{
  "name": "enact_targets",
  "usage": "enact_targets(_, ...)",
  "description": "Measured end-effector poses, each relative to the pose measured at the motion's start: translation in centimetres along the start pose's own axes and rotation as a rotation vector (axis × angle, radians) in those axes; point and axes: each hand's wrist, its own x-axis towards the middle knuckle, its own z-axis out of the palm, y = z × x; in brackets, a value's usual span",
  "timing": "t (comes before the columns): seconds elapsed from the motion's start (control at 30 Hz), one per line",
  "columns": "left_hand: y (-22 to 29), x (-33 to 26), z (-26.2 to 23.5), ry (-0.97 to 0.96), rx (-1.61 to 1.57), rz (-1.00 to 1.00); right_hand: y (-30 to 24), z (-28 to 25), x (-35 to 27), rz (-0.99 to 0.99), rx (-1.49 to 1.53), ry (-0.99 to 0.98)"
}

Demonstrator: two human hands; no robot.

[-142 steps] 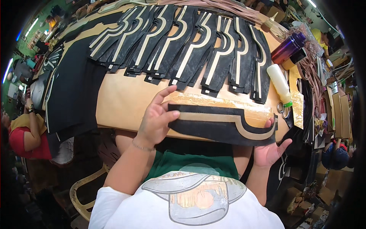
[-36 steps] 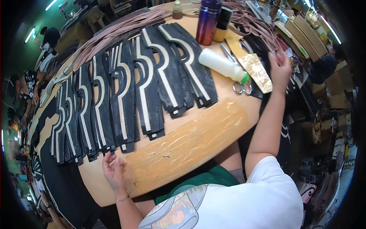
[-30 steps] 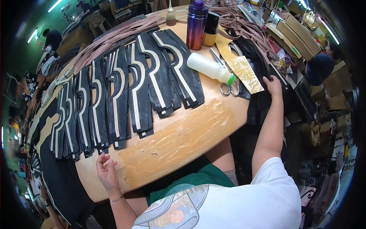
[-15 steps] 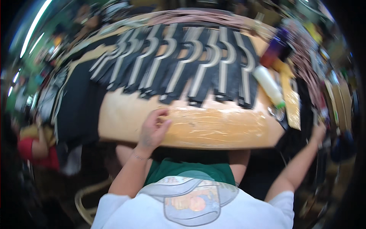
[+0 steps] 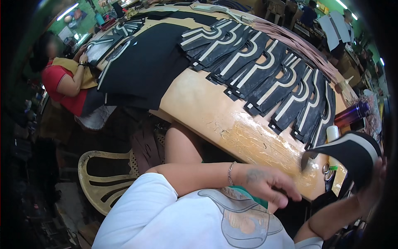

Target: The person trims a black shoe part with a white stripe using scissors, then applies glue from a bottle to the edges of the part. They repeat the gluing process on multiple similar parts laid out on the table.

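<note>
At the far right my right hand (image 5: pixel 372 184) grips a curved black sheet piece (image 5: pixel 357 159) with a white band along it. The piece is bent into an arch above the table's right end. My left hand (image 5: pixel 269 186) is empty, its fingers loosely stretched and apart, reaching across in front of my body toward that piece without touching it. Rows of similar black cut pieces with pale curved bands (image 5: pixel 265 74) lie overlapping on the wooden table (image 5: pixel 186 97).
At the table's right end are a white bottle (image 5: pixel 332 133), a purple-red bottle (image 5: pixel 352 114) and scissors (image 5: pixel 326 169). Black sheets (image 5: pixel 145 62) cover the left part; pinkish strips (image 5: pixel 298 45) lie behind. A co-worker in red (image 5: pixel 62 83) sits left, near a plastic chair (image 5: pixel 103 176).
My view has turned left. My right hand has come up from the right side with a black piece in it. My left hand has left the table edge and swung rightward.
</note>
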Motion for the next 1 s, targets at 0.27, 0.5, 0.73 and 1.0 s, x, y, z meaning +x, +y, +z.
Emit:
enact_targets(0.27,5.7,-4.5,0.1,0.606,-0.331,0.435,-7.5,7.5,6.2,0.366,1.121,0.093)
enact_targets(0.5,4.1,-7.1,-4.3,1.077,-0.803,0.425,-4.1,13.1,-1.8,0.757,1.06,-0.433)
enact_targets(0.73,-2.1,-7.7,-6.6,1.386,-0.55,0.269,1.4,17.1,-8.5,0.895,0.749,-0.706)
enact_targets(1.0,-4.1,-9.2,-7.5,1.535,0.173,-0.22,3.9,18.6,-12.9,0.869,0.378,-0.748)
